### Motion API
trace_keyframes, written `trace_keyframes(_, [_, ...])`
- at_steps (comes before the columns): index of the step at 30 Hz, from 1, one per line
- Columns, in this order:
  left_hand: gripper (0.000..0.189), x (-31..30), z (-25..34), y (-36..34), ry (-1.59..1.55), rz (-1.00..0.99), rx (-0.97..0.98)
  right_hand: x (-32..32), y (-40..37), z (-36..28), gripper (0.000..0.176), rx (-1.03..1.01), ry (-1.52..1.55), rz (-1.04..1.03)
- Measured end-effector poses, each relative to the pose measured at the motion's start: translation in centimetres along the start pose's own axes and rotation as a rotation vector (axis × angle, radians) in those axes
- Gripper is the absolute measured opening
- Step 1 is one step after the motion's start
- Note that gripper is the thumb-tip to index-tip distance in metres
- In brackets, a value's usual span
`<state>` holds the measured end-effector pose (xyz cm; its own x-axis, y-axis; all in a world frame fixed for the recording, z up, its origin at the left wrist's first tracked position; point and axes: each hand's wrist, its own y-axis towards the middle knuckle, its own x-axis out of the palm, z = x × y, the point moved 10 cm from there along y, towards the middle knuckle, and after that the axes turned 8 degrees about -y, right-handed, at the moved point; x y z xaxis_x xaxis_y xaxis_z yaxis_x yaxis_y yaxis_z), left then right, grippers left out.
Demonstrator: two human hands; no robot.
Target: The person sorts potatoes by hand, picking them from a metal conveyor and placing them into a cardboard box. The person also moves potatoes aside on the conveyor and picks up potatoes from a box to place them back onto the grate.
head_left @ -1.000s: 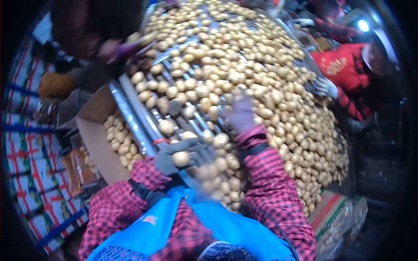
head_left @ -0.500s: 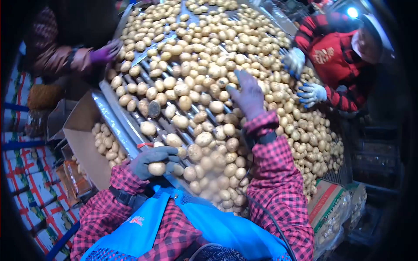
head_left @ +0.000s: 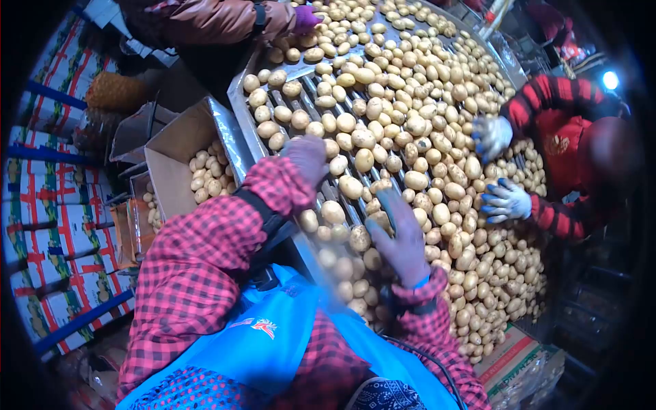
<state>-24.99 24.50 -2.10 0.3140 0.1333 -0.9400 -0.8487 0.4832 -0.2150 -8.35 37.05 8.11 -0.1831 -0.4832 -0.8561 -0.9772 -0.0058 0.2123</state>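
Pale, roundish potatoes (head_left: 364, 160) cover a sorting table with metal rollers (head_left: 307, 102). My left hand (head_left: 307, 158), in a dark glove, reaches over the table's left edge among the potatoes. Its fingers are smeared and partly hidden, so what it holds does not show. Low over the potatoes near my body is my gloved right hand (head_left: 404, 242), thumb and fingers apart, nothing in its grasp. A large potato (head_left: 350, 186) lies on the rollers between my two hands.
An open cardboard box (head_left: 179, 140) with potatoes inside stands against the table's left side. Across the table, a co-worker's gloved hands (head_left: 507, 200) rest by the potatoes; another's purple glove (head_left: 307, 19) is at far left. Printed cartons (head_left: 65, 225) are stacked at left.
My left hand has moved forward from the near table edge, where a potato was at its fingers, onto the rollers. My right hand has drawn back toward my body. The view has shifted.
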Motion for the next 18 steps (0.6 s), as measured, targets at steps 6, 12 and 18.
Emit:
trace_keyframes(6, [0.052, -2.0, -2.0, -0.4, -0.966, -0.17, 0.046, -1.6, -4.0, 0.4, 0.046, 0.34, 0.416, 0.036])
trace_keyframes(12, [0.048, -3.1, -3.1, -11.3, -1.882, -0.193, -0.077, -1.2, -2.6, -0.7, 0.049, 0.314, 0.518, -0.006])
trace_keyframes(18, [0.038, -1.3, -1.7, -14.3, -2.007, -0.245, -0.105, 4.0, 0.5, -7.0, 0.067, 0.102, 0.484, -0.108])
